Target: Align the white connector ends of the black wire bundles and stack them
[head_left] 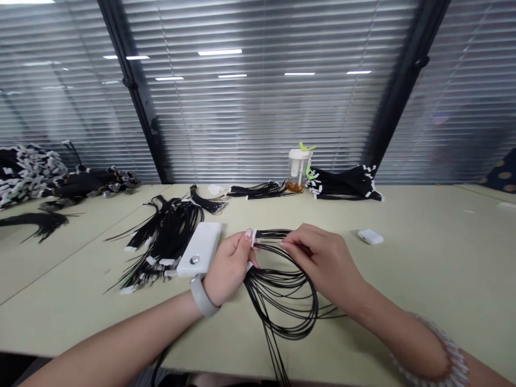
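My left hand (230,263) pinches a white connector (253,237) between thumb and fingers. Several thin black wires (296,333) run out of it and loop round below my hands. A second white connector end shows just under my left fingers, with more black wires fanning out to the right. My right hand (322,258) is closed in a pinch on one thin black wire close to the connector; its tip points toward the connector face. Whether that tip is inside the connector I cannot tell.
A white power bank (200,250) lies left of my hands, against a pile of black cables (169,231). Behind stand a cup with amber liquid (297,169) and a cable bundle (344,183). A white earbud case (370,236) lies right. More cables (28,172) are heaped far left.
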`<state>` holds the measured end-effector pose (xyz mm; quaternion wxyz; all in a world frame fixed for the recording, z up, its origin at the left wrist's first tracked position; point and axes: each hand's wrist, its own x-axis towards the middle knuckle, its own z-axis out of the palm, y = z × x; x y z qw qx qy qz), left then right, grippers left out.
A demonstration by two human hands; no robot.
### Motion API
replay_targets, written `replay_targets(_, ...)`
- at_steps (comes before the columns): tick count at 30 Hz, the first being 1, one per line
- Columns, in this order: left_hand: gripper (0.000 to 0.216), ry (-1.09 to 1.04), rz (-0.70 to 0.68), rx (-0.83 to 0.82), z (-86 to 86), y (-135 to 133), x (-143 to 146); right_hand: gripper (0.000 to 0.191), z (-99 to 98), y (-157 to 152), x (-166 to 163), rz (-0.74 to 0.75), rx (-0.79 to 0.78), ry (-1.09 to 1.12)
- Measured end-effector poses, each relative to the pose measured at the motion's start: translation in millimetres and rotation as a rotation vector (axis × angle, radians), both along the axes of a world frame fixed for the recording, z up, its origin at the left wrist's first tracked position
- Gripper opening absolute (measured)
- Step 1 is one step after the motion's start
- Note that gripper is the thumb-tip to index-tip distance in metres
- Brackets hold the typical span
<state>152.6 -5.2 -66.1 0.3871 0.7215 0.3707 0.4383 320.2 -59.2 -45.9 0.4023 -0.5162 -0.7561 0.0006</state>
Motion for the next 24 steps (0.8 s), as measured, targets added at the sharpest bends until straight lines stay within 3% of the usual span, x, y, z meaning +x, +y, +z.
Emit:
replay_targets(11,0.042,0.003,-0.037,0.034,-0.8,-1.6,-1.3,0.018,-7.4,3.3,2.4,-0.013,0.149,-0.189)
replay_targets(16,0.044,0.005,-0.056,0.066,-1.0,-1.6,-1.2,0.020,-13.0,6.5,7.8,0.071,0.248,-0.320)
replay_targets(24,0.042,-0.007,-0.051,0.091,0.1,-1.7,-3.1,0.022,-6.2,3.5,7.0,0.067,0.249,-0.378)
